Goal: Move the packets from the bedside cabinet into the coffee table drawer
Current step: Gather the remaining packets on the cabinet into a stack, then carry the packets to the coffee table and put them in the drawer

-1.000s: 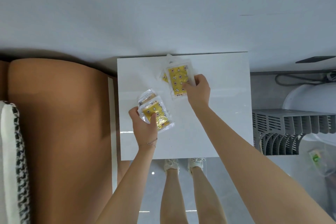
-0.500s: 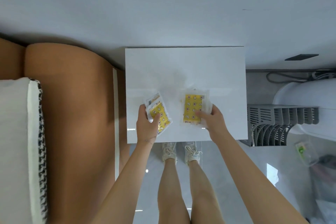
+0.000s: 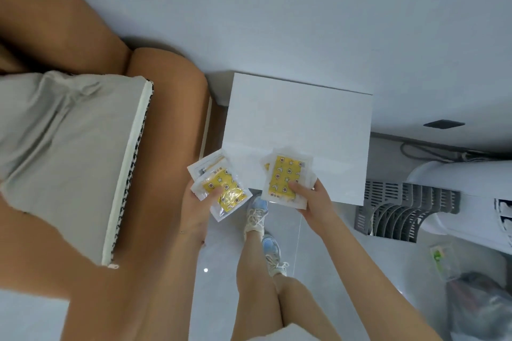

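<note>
My left hand (image 3: 198, 206) grips a small stack of clear packets (image 3: 221, 187) with yellow patterned inserts, held just off the front left corner of the white bedside cabinet (image 3: 299, 119). My right hand (image 3: 314, 203) grips another stack of yellow packets (image 3: 286, 177) over the cabinet's front edge, thumb on top. Both stacks are lifted off the cabinet top, which carries nothing else. The coffee table and its drawer are out of view.
A tan bed frame (image 3: 166, 124) with a grey pillow (image 3: 63, 152) lies to the left. A white appliance with a grey grille (image 3: 407, 207) stands to the right, a dark bag (image 3: 482, 310) on the floor beyond it. My legs and sneakers (image 3: 257, 216) are below.
Both hands have drawn the packets off the cabinet top toward me and lifted them past its front edge. The view has swung left, showing more of the bed and pillow.
</note>
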`<action>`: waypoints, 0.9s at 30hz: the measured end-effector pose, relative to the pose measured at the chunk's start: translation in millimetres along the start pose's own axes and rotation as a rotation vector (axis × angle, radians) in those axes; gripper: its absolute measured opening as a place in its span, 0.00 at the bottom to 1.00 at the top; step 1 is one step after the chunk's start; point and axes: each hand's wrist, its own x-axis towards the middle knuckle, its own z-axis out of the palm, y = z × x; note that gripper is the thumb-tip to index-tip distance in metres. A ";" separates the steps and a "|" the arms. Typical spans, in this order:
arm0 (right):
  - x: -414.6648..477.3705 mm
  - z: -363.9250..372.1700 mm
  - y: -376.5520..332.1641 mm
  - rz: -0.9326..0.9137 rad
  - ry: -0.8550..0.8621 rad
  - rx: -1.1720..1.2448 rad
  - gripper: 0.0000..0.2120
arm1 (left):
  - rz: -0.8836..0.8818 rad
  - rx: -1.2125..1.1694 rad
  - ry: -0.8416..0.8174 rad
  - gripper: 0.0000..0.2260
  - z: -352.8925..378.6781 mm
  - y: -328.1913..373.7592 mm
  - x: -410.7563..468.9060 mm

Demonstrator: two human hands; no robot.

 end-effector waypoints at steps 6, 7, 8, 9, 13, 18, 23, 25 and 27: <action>-40.2 25.8 2.9 -0.100 -0.045 -0.191 0.21 | -0.051 -0.250 0.146 0.21 -35.1 -18.2 -58.7; -47.9 31.7 4.3 -0.114 -0.056 -0.218 0.22 | -0.053 -0.284 0.157 0.21 -41.6 -20.8 -68.8; -55.6 38.2 5.9 -0.121 -0.073 -0.241 0.22 | -0.055 -0.324 0.166 0.21 -48.2 -23.0 -78.4; -63.3 45.8 7.6 -0.123 -0.094 -0.258 0.22 | -0.056 -0.371 0.177 0.21 -56.2 -24.9 -87.4; -93.0 79.6 18.7 -0.085 -0.230 -0.261 0.18 | -0.056 -0.532 0.261 0.20 -91.2 -29.4 -122.0; -127.9 133.9 48.6 -0.073 -0.350 -0.393 0.19 | -0.019 -0.676 0.361 0.18 -144.0 -43.1 -161.1; -158.2 192.1 102.4 -0.065 -0.483 -0.591 0.18 | -0.025 -0.791 0.454 0.20 -206.8 -75.5 -195.6; -171.3 215.5 132.2 -0.078 -0.514 -0.657 0.19 | -0.023 -0.826 0.492 0.18 -235.7 -89.7 -210.8; -186.0 238.8 165.3 -0.087 -0.555 -0.703 0.19 | -0.003 -0.856 0.539 0.14 -267.3 -102.0 -228.2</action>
